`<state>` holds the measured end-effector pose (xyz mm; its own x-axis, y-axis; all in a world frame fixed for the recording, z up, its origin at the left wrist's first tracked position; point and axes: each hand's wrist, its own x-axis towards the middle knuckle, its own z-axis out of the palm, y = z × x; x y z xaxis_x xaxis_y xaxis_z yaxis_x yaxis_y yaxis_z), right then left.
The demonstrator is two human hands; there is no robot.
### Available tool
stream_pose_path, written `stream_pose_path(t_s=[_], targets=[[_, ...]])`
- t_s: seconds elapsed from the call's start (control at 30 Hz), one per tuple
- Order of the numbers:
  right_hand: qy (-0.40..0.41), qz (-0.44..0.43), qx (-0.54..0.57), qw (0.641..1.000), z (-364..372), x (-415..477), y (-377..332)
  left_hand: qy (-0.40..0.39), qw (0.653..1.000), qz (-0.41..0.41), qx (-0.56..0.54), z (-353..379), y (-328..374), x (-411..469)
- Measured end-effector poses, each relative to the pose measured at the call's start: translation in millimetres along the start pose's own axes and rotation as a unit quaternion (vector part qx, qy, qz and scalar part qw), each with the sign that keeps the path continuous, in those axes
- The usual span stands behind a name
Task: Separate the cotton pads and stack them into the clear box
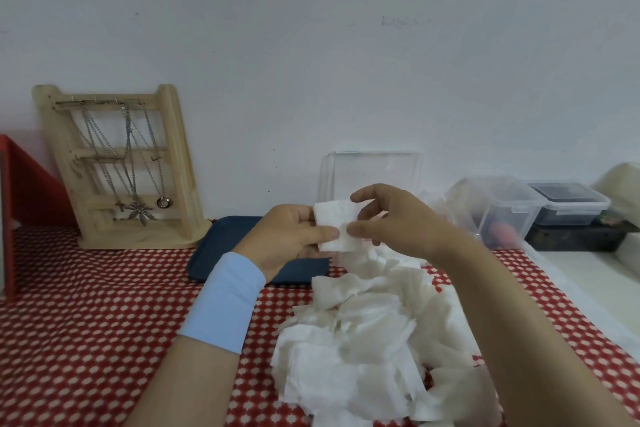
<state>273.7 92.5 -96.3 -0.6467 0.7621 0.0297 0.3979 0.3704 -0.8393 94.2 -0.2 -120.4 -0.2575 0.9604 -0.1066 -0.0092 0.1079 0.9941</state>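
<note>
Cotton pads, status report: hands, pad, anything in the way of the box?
Hands: left hand and right hand both pinch one cotton pad, held in the air. Below, pile of pads waiting. Behind the hands, clear box; path looks open.

1 square white cotton pad (334, 220), 1 heap of white cotton pads (367, 340), 1 clear plastic box (374, 166), 1 dark blue tray (225, 236), 2 lidded plastic tubs (498, 204) (571, 203).
</note>
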Motion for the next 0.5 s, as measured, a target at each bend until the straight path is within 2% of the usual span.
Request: stream_pose_path(t_s=[0.07,0.13,0.2,0.27,0.33,0.5], targets=[[-0.099,-0.032,-0.067,0.992,-12,-7,-3,0.025,0.999,0.005,-0.021,-6,-4,3],[-0.222,-0.027,-0.131,0.966,-21,-14,-7,0.046,0.998,0.005,-0.036,-12,-6,4],[-0.269,-0.008,-0.213,0.939,-21,-17,-8,0.06,0.997,0.006,-0.048,-15,-8,5],[-0.233,0.005,-0.266,0.936,-15,-13,-4,0.065,0.996,0.003,-0.056,-15,-8,5],[-0.175,0.011,-0.263,0.949,-11,-10,-1,0.063,0.997,-0.002,-0.053,-13,-8,6],[-0.143,-0.038,-0.133,0.98,-27,-13,-3,0.079,0.995,-0.013,-0.056,-9,-6,7]])
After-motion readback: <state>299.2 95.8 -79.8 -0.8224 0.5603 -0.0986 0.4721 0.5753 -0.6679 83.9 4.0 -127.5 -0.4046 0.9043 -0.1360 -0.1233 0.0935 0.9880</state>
